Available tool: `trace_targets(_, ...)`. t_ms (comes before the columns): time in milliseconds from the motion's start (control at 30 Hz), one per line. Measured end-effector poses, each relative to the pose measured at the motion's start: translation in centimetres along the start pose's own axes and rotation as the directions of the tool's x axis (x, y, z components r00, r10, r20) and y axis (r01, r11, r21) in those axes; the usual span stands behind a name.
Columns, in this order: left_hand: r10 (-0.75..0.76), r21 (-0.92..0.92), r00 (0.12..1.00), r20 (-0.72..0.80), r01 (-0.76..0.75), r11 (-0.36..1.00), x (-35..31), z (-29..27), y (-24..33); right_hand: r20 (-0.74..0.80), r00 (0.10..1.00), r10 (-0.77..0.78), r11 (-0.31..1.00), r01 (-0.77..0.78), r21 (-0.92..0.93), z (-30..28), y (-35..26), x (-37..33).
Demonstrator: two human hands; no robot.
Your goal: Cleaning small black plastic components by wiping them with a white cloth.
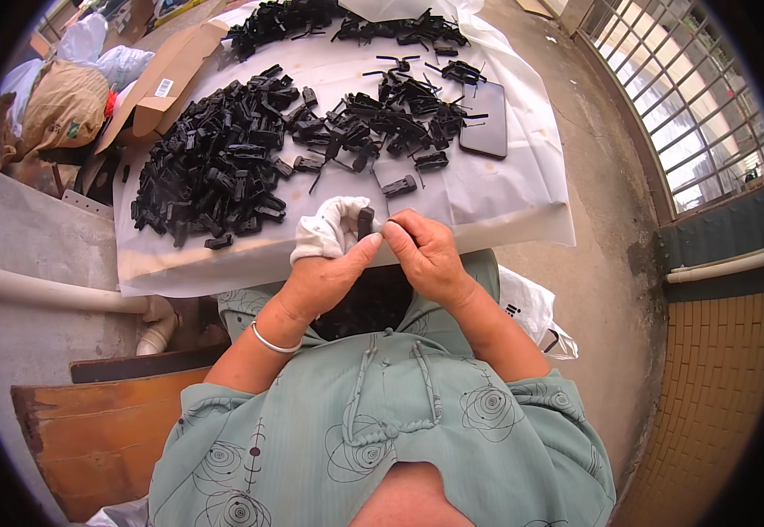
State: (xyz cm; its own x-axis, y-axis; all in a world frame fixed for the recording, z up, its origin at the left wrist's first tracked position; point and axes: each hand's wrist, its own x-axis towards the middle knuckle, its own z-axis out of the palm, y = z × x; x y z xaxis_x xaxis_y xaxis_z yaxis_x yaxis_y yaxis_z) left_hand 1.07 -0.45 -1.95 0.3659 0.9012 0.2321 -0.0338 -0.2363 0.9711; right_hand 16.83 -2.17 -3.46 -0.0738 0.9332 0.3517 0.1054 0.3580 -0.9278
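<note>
While your left grip (327, 274) and right grip (428, 259) meet at the near edge of the white-covered counter (529, 189), anything slipping from them could drop to your lap or the floor. Ahead and left of the left grip, a broad heap of black parts (211, 158) could slide if your forearm brushes it. Straight ahead, a looser cluster with thin stems (382, 123) could tangle and drag neighbours along. Ahead and right of the right grip, a dark phone (484, 125) lies flat, hindering reach there. A white cloth (319, 232) covers your left fingers and may dull their feel. Smallest, a black part (365, 222) is pinched snugly by your left grip; your right fingers curl close beside it, but whether they hold anything cannot be told.
</note>
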Motion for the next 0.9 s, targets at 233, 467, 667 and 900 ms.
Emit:
trace_targets(233, -0.295, -0.335, 0.956, 0.003, 0.279, 0.9, 0.0, -1.2, 0.7, 0.107, 0.989, -0.106, 0.965, 0.128, -0.23, -0.7, 0.9, -0.6)
trace_targets(467, -0.366, -0.249, 0.872, 0.324, 0.452, 0.857, -0.2, -1.2, 2.1, 0.061, 0.994, -0.092, 0.984, 0.1, -0.148, -0.7, -1.2, 0.3)
trace_targets(667, -0.391, -0.208, 0.882, 0.262, 0.448, 0.87, -0.4, -0.9, 2.1, 0.072, 0.997, -0.037, 0.99, 0.046, -0.13, -0.3, -0.8, 0.1)
trace_targets(900, -0.185, 0.099, 0.97, 0.158, 0.171, 0.98, -0.2, -0.3, 2.0, 0.225, 0.974, -0.032, 0.982, 0.072, -0.172, -0.5, -1.7, 0.5)
